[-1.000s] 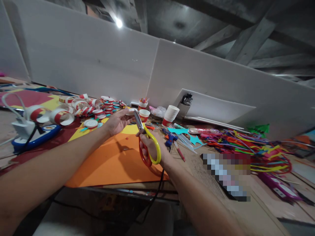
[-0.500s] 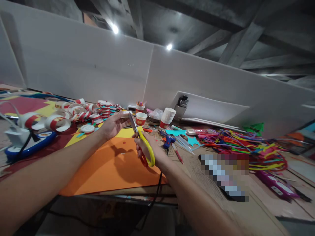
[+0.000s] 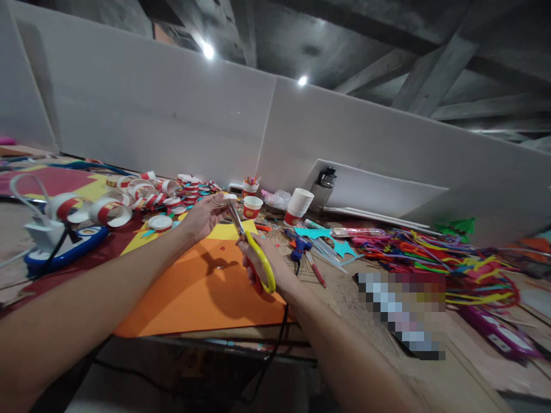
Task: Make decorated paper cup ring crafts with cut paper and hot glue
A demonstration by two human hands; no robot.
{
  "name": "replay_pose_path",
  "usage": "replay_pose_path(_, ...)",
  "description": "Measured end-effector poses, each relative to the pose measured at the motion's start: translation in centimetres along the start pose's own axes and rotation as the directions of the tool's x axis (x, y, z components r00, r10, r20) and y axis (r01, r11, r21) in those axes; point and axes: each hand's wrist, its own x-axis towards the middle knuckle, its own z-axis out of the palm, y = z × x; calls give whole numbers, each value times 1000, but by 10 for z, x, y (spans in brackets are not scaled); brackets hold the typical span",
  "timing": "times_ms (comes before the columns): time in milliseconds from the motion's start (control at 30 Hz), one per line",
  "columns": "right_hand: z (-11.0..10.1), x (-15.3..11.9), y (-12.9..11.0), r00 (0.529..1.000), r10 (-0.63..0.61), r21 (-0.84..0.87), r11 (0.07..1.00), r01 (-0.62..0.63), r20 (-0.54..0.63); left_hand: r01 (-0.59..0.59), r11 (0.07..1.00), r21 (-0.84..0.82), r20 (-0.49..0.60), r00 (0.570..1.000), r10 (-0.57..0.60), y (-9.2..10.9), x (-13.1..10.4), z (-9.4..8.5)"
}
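My left hand (image 3: 205,218) pinches a small white paper piece (image 3: 229,197) above the yellow sheet (image 3: 235,229). Yellow-handled scissors (image 3: 262,258) are in my right hand (image 3: 253,252), its fingers wrapped round the handles. The blades point up and away, with their tips at the white piece; how far they are apart is too small to tell. Beneath both hands lies an orange sheet (image 3: 185,298). Just beyond the scissors stands a red and white paper cup (image 3: 252,207).
Curled cup strips (image 3: 109,211) and a blue power strip (image 3: 69,250) lie at left. To the right are stacked cups (image 3: 298,206), a bottle (image 3: 322,189), a blue glue gun (image 3: 299,246), colourful pipe cleaners (image 3: 430,252) and a purple object (image 3: 495,332).
The whole view has shifted, so the table things appear slightly further right. Both hands keep their hold on the white piece and the scissors.
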Motion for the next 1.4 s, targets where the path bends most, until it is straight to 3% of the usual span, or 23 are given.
replay_pose_path(233, 2, 5, 11, 997, -50, 42, 998, 53, -62, 6, 1000, 24, 29, 1000, -7, -2, -2, 1)
replay_pose_path(1400, 5, -2, 2, 995, -10, 68, 998, 17, -95, 47, 998, 30, 62, 997, -49, -1, -5, 4)
